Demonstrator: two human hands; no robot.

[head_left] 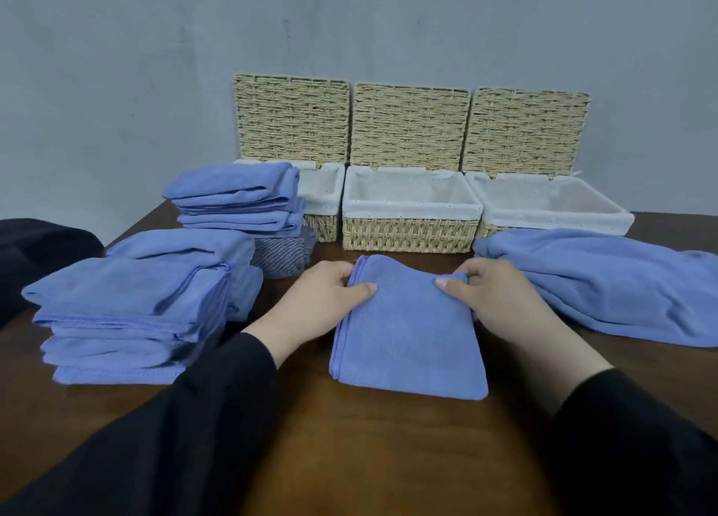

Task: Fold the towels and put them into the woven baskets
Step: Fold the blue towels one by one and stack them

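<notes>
Both hands grasp one folded blue towel (pixel 408 333) lying flat on the brown table (pixel 349 457), just in front of the middle basket. The left hand (pixel 322 294) pinches its far left corner, thumb on top, the other fingers hidden beneath the cloth. The right hand (pixel 481 294) pinches the far right corner likewise, fingers curled round the edge. Both forearms, in black sleeves, reach forward from the lower frame edge.

Three woven baskets stand in a row at the wall, lids raised, white liners showing: the middle basket (pixel 408 239), the right basket (pixel 559 220), and the left basket (pixel 322 204), which is partly hidden behind a rear stack of folded towels (pixel 237 200). A second, nearer stack (pixel 128 313) sits at left; the number of towels in each stack cannot be counted reliably. A loose towel heap (pixel 606 286) lies at right, cut off by the frame edge. A dark object (pixel 35 247) at far left is unidentifiable.
</notes>
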